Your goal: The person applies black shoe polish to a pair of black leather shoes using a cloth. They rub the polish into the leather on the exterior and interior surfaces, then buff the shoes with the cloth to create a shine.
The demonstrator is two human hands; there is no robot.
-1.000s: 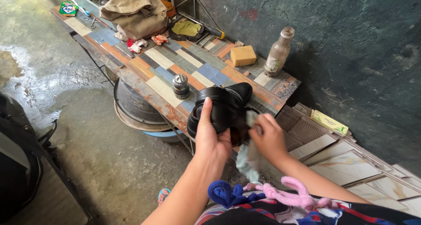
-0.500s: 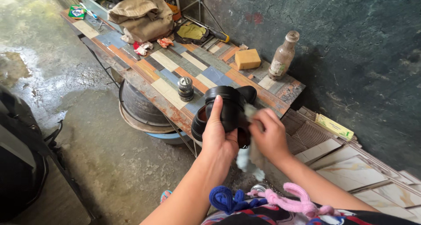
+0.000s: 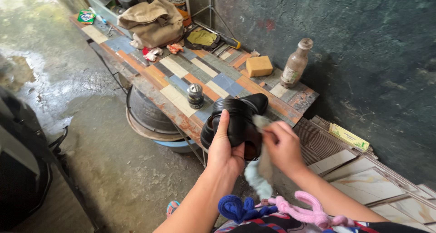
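The left hand [image 3: 223,152] is wrapped around a black shoe [image 3: 234,122], holding it up just above the near edge of the tabletop [image 3: 181,94]. Right beside it, the right hand [image 3: 282,145] pinches a pale cloth [image 3: 260,169] against the shoe's side; the cloth hangs down below the hand. Just beyond the left hand stands a small closed tin [image 3: 195,95]. Farther off, past the right hand, a dusty corked bottle [image 3: 295,64] stands upright beside a yellow sponge [image 3: 259,65]; its contents cannot be made out.

A rough outdoor shoe-care spot: wet concrete floor [image 3: 81,124], dark stained wall [image 3: 363,42], and a low bench of multicoloured wooden slats [image 3: 181,74] holding a yellow sponge block [image 3: 259,65], small polish tin [image 3: 195,95] and dusty glass bottle [image 3: 295,64].
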